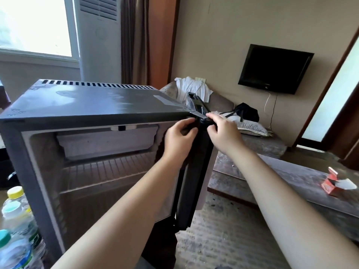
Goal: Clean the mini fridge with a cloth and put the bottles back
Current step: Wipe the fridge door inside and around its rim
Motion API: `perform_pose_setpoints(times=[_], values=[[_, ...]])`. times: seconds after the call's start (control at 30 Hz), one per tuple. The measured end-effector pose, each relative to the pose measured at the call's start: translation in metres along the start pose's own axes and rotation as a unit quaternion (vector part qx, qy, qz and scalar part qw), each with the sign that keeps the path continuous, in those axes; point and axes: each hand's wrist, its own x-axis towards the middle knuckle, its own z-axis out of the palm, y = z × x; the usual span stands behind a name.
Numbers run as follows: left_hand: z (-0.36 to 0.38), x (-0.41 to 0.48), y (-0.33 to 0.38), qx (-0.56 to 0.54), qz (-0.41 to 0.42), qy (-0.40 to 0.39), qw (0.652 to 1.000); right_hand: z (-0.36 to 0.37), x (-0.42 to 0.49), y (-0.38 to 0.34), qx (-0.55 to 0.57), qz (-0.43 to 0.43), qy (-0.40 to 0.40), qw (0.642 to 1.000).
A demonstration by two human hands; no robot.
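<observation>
The person is standing over a grey boxy mini fridge whose black fridge door is hanging open, edge-on to the camera, its long axis running straight down from the metal hinge bracket at the fridge's top right corner. Both hands are meeting at that corner: the left hand is curling its fingers over the door's top edge from the cabinet side, and the right hand is gripping the same edge from the outer side, just under the bracket, so neither hand is free. A dark shape is showing under the left palm, and whether it is the cloth cannot be told. Inside, a white freezer box is sitting above a white wire shelf that is carrying nothing. The clear plastic bottles with yellow and teal caps are waiting at the lower left, well apart from both hands and nearer the left arm, so putting them back will likely mean reaching down and across. A low worn wooden surface to the right is holding a red and white carton, and a black wall-mounted television is hanging beyond it.
</observation>
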Motion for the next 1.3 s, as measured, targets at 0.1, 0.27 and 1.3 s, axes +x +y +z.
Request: perform_pose_setpoints(times=[0.1,0.27,1.3], values=[[0.014,-0.002,-0.007,0.012,-0.007,-0.017,1.0,0.003,-0.007,0.001,0.018,0.013,0.002,1.0],[0.01,-0.024,-0.025,0.088,-0.051,-0.049,0.994,0.002,-0.01,-0.003,0.002,0.016,0.009,1.0],[-0.003,-0.041,0.039,-0.015,-0.056,-0.044,0.997,-0.023,-0.04,-0.037,-0.074,0.043,-0.01,0.996]])
